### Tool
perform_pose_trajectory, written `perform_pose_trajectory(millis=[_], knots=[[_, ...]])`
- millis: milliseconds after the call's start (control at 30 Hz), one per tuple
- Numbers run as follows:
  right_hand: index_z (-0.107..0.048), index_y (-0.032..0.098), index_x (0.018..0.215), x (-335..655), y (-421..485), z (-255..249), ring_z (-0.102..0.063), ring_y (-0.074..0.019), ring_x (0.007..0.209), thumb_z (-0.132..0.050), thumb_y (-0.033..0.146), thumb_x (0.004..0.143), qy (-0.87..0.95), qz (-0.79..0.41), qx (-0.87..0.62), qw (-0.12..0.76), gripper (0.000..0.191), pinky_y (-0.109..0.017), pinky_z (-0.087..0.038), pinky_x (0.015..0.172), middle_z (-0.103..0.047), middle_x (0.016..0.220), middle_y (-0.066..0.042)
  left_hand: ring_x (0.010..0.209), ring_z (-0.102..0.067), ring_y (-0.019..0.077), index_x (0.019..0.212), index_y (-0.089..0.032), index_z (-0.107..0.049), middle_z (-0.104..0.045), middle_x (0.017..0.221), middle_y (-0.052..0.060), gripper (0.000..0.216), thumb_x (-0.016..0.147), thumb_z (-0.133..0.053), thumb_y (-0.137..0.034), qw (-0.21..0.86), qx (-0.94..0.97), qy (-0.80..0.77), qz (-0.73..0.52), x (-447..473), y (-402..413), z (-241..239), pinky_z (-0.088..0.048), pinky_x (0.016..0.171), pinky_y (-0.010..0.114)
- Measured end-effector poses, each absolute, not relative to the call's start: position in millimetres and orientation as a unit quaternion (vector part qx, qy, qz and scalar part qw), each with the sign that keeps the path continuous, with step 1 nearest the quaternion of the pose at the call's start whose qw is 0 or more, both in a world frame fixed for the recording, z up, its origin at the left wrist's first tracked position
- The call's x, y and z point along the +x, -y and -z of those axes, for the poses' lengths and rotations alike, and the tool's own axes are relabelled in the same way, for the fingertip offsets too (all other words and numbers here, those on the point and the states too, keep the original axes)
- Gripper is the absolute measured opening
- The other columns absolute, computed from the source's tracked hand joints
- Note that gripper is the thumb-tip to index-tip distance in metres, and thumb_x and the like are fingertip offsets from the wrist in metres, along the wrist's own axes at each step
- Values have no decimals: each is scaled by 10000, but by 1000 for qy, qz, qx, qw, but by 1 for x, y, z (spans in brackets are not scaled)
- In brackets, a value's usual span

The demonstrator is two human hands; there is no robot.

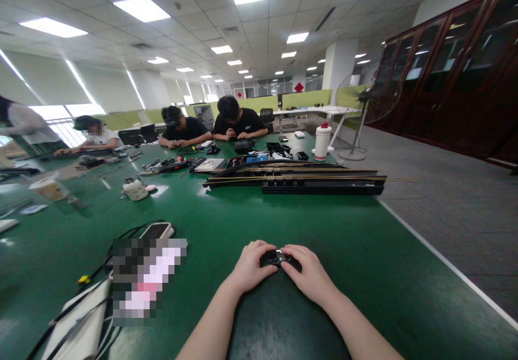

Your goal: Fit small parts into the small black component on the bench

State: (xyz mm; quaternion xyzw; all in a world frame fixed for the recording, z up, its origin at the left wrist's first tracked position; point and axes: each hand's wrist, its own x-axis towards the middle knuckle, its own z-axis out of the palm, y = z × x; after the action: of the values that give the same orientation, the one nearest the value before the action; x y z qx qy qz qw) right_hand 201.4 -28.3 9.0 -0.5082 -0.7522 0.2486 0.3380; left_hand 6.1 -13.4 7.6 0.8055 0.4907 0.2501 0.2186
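Observation:
Both of my hands meet over the green tabletop, close to the front. Between them is a small dark part with a shiny light patch on top; its exact kind is too small to tell. My left hand grips its left end between thumb and fingers. On the right end, my right hand closes with thumb and fingertips in the same way. The fingers cover much of the part.
Long black rails with thin brass-coloured rods lie across the table ahead. A white bottle with a red cap stands behind them. To my left are a phone, cables and a small jar. Several people sit at the far side.

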Motion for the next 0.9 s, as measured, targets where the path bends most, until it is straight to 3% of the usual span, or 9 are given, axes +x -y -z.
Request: perform_pose_trajectory(millis=[200, 400, 900], knots=[[-683, 252, 1000, 202, 28, -8, -555, -244, 1107, -618, 245, 742, 757, -248, -516, 314, 266, -439, -366, 993, -661, 1126, -65, 1036, -522, 242, 1153, -229, -572, -608, 1103, 49, 507, 681, -748, -288, 216, 808, -487, -253, 6, 14, -8, -396, 911, 364], [-690, 257, 922, 202, 28, -11, -556, -246, 1106, -631, 218, 722, 748, -263, -518, 320, 212, -441, -364, 992, -673, 1097, -50, 1007, -538, 241, 1118, -239, -588, -626, 1071, 41, 429, 715, -718, -304, 218, 806, -495, -241, 6, 15, -9, -401, 895, 365], [-658, 209, 959, 206, 22, -7, -614, -224, 1004, -592, 307, 747, 650, -359, -533, 406, 242, -390, -442, 948, -687, 1032, -58, 1012, -536, 240, 1138, -237, -587, -630, 1069, 41, 426, 727, -699, -263, 222, 803, -499, -238, 6, 17, -14, -401, 908, 369]])
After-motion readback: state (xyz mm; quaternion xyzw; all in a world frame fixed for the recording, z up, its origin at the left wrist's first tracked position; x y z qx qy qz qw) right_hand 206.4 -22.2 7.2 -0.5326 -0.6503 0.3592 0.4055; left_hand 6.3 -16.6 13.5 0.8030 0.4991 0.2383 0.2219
